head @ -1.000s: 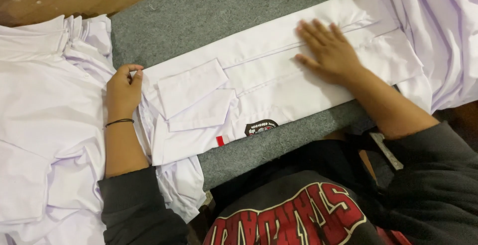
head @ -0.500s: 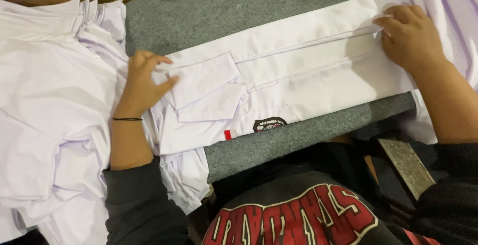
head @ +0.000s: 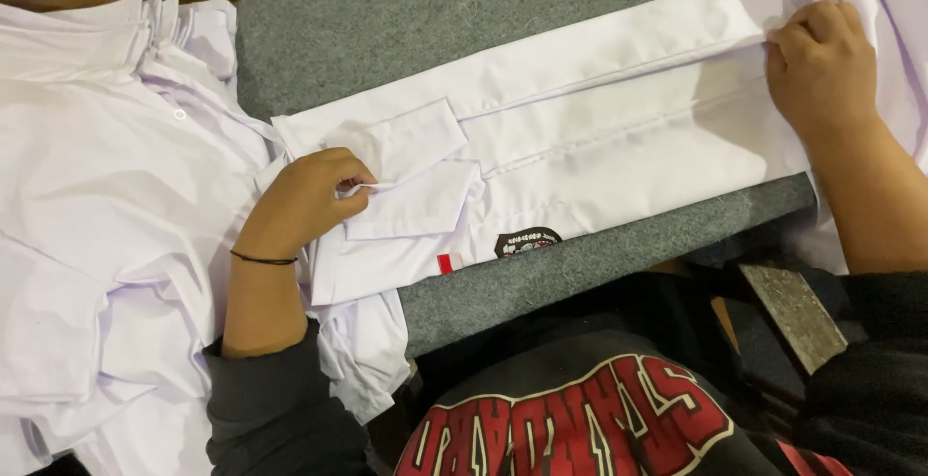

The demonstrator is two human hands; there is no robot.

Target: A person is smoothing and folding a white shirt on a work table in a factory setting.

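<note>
While the white shirt [head: 599, 138] lies folded into a long narrow band across the grey felt-covered table [head: 464, 12], both hands work at its opposite ends, and the fold will come out clean only if they keep the cloth taut between them. The left hand [head: 304, 201] sits at the collar end, its grip pressed together on a small edge of the collar flap [head: 411, 210], thumb and fingertips pinching the fabric just beside the upper flap. The right hand [head: 822, 75] rests curled at the far end, its knuckles down on the hem; its fingers seem closed on the edge, though what lies under them cannot be told. To do this well, I judge the left should hold the collar flat and square rather than lift it, while the right draws gently outward so the long creases stay straight and parallel. The round dark badge [head: 528, 242] and small red tab [head: 445, 263] near the lower edge should stay visible and unpuckered. A heap of white shirts [head: 106, 196] lies just beside the left forearm.
</note>
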